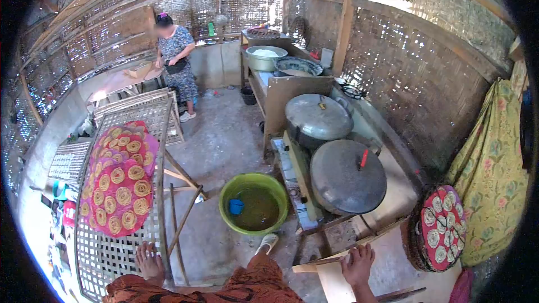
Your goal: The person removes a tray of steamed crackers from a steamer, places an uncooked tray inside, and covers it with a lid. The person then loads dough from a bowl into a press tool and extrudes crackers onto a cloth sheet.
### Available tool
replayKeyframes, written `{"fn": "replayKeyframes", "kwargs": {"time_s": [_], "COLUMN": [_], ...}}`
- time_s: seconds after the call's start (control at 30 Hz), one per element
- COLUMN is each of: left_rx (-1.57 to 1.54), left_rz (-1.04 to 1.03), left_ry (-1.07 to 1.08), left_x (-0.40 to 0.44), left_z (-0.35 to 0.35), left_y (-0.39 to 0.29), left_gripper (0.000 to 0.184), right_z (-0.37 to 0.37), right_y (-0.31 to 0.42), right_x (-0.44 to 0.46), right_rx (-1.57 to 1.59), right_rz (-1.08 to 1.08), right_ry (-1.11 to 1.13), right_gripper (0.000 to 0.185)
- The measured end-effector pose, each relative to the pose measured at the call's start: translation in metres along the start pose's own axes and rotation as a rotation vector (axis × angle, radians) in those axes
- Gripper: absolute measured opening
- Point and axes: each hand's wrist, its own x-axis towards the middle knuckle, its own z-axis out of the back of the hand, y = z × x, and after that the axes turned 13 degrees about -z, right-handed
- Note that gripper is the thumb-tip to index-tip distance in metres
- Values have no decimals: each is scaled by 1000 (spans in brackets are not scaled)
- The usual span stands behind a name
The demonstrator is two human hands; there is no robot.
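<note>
My left hand [149, 262] lies with fingers spread on the near end of a woven bamboo rack [104, 258]. Just beyond it on that rack, red and pink sheets [133, 191] carry several yellowish coiled rounds [124, 196]. My right hand [358, 264] rests, fingers apart, at the edge of a light wooden tabletop [387, 264]. To its right stands a round basket [414, 241] with a red lining, holding several pale coils [433, 238]. Neither hand holds anything that I can see.
Two big lidded pots [348, 177] stand on the stove counter ahead right. A green basin [254, 177] with water and a blue dipper [236, 207] sits on the floor. Another person [178, 50] stands at a far table. A yellow flowered cloth [488, 174] hangs at right.
</note>
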Motion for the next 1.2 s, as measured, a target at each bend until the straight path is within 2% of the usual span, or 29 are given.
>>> {"fn": "replayKeyframes", "kwargs": {"time_s": [0.1,0.27,0.33,0.73,0.9,1.2], "left_rx": [-63,-50,-60,-13,-63,-29], "left_rz": [48,4,22,17,41,20], "left_ry": [109,7,27,38,52,56], "left_x": [3,-2,-4,-2,0,-3], "left_z": [37,24,26,19,38,21], "left_y": [-22,-13,-16,-9,-21,-8], "left_gripper": [55,54,54,51,52,54], "right_z": [7,1,1,11,11,5], "right_y": [6,-3,-4,6,8,3], "right_x": [0,2,-1,-3,-4,-5], "right_rx": [7,20,-23,2,-7,-34], "right_rz": [3,39,22,-30,-44,-28], "right_ry": [7,-14,2,44,51,43], "right_gripper": [42,42,47,42,42,46]}}
